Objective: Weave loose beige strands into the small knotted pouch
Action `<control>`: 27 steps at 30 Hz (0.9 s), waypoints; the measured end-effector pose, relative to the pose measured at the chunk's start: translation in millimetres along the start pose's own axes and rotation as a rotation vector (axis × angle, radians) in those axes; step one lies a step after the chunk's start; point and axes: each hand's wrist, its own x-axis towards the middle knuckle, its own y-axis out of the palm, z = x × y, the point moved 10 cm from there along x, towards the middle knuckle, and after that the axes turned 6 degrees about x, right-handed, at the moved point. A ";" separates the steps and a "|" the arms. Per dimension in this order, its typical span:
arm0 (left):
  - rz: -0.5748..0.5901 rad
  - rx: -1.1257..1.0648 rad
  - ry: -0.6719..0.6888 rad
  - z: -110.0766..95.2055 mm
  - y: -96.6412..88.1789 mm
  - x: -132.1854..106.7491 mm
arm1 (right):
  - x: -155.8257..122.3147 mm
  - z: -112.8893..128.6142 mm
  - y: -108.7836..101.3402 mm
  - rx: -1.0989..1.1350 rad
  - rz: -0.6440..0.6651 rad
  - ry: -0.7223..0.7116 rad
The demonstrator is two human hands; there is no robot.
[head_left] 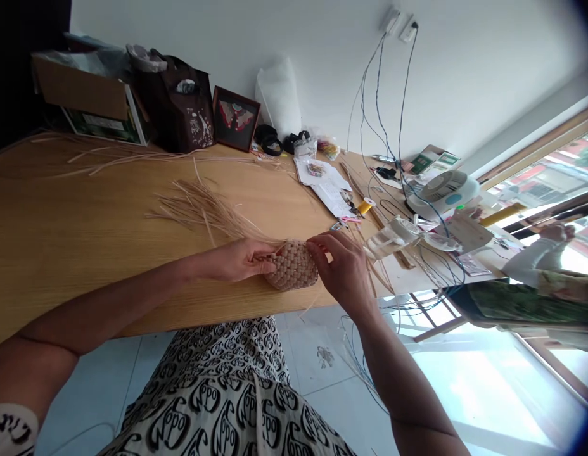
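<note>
A small piece of tight basket weave in pale reed is held just above the wooden tabletop. My left hand grips its left side, with the fingers curled over the weave. My right hand holds its upper right edge, fingertips pressed on the woven surface. A fan of loose reed strands spreads from the piece across the table. Other strands stick out past my right hand. The underside of the weave is hidden.
Long reed strands lie at the far table edge, near a cardboard box, dark bag and framed picture. Papers, a white fan, a glass container and cables stand right. A person's arm shows beyond.
</note>
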 end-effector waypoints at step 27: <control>-0.490 -0.765 -0.285 47.5 -32.6 -2.6 | -22.1 -39.6 56.5 0.775 0.091 0.232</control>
